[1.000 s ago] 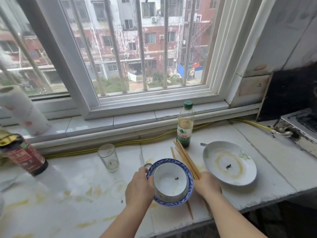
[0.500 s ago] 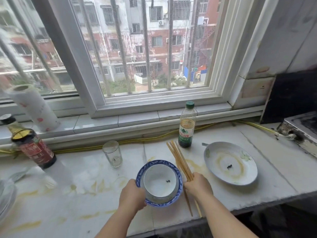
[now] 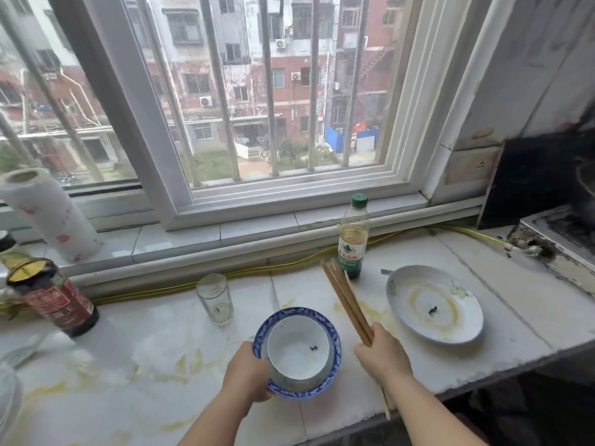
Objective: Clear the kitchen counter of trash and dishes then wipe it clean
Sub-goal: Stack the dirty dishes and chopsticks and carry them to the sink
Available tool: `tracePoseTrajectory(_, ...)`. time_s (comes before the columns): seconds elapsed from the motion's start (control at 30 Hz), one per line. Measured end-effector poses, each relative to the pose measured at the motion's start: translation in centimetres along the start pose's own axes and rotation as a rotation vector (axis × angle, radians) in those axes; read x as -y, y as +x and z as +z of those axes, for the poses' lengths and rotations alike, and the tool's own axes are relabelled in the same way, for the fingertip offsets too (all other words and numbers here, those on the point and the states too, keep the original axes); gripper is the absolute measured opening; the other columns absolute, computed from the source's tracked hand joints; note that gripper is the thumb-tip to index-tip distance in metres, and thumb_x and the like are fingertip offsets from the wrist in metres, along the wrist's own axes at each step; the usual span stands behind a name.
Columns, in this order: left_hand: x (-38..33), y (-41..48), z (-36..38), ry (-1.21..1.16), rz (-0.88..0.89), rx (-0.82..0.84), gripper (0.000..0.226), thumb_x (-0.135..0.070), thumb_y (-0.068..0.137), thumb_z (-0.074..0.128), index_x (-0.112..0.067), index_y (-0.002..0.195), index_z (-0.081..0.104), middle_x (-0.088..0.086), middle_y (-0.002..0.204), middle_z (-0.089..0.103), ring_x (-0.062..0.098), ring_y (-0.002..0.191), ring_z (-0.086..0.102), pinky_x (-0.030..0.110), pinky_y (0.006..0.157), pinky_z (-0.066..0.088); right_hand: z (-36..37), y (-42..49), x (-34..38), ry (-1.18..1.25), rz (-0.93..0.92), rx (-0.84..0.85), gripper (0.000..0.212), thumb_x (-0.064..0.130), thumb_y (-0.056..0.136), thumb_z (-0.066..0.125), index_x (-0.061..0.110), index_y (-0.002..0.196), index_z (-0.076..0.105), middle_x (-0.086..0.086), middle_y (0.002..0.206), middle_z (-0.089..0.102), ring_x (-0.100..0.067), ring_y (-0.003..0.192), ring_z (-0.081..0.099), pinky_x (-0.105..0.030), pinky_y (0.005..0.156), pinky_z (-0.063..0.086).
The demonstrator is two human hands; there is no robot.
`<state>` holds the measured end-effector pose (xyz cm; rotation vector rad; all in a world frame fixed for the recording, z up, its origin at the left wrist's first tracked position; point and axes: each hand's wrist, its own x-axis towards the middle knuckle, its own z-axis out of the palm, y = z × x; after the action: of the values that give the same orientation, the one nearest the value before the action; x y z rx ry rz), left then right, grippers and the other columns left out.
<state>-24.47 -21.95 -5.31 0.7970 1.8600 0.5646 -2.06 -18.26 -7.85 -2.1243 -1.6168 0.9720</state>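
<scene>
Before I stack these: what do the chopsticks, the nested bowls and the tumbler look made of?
Chopsticks: probably bamboo or wood, matte tan, opaque.
Nested bowls: likely glazed ceramic, glossy white inside, blue-patterned outer rim.
Tumbler: transparent walls; glass or hard plastic, cannot tell.

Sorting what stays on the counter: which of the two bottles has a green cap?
The clear bottle of pale liquid standing behind the chopsticks; the dark bottle, far left, has a red label.
</scene>
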Motion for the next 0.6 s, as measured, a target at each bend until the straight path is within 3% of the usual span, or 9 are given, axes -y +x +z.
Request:
tracePoseTrajectory(0.17,-1.3,0.1,0.1,-0.012,0.076,0.010,0.043,-0.020,0.052,0.041,-0.013,0.091,0.057,0.014,0.088,0.064,0.031,0.070,0.063,0.038,0.063,0.056,-1.0,-0.6,-0.4,0.133,0.006,-0.169,0.010,0.032,0.090,0.053,0.022,0.088,0.052,0.006,0.077,0.059,-0.020,0.075,0.058,-0.035,0.069,0.047)
tracePoseTrajectory(0.3,-3.7,-0.1,1.7,-0.014,0.138,0.051,0.027,-0.011,0.067,0.048,-0.015,0.093,0.057,0.015,0.089,0.065,0.030,0.067,0.061,0.039,0.058,0.057,-2.3,-0.4,-1.4,0.212,0.064,-0.264,0.021,0.034,0.091,0.057,0.020,0.107,0.053,0.001,0.098,0.062,-0.027,0.097,0.061,-0.033,0.077,0.046)
tracePoseTrajectory(0.4,-6.1,-0.4,3.6,-0.039,0.186,0.102,0.022,0.000,0.079,0.045,-0.012,0.093,0.056,0.020,0.091,0.065,0.028,0.065,0.057,0.033,0.055,0.052,-3.9,0.2,-2.1,0.276,0.098,-0.366,0.018,0.028,0.090,0.059,0.016,0.103,0.056,-0.003,0.093,0.065,-0.029,0.089,0.061,-0.033,0.074,0.047)
tracePoseTrajectory(0.6,-11.0,-1.2,9.1,-0.044,0.251,0.152,0.017,-0.001,0.080,0.049,-0.009,0.095,0.055,0.017,0.085,0.064,0.026,0.061,0.054,0.030,0.053,0.050,-11.1,2.9,-5.5,0.327,0.222,-0.594,0.012,0.024,0.088,0.060,0.015,0.096,0.057,-0.005,0.088,0.061,-0.031,0.083,0.058,-0.033,0.072,0.044)
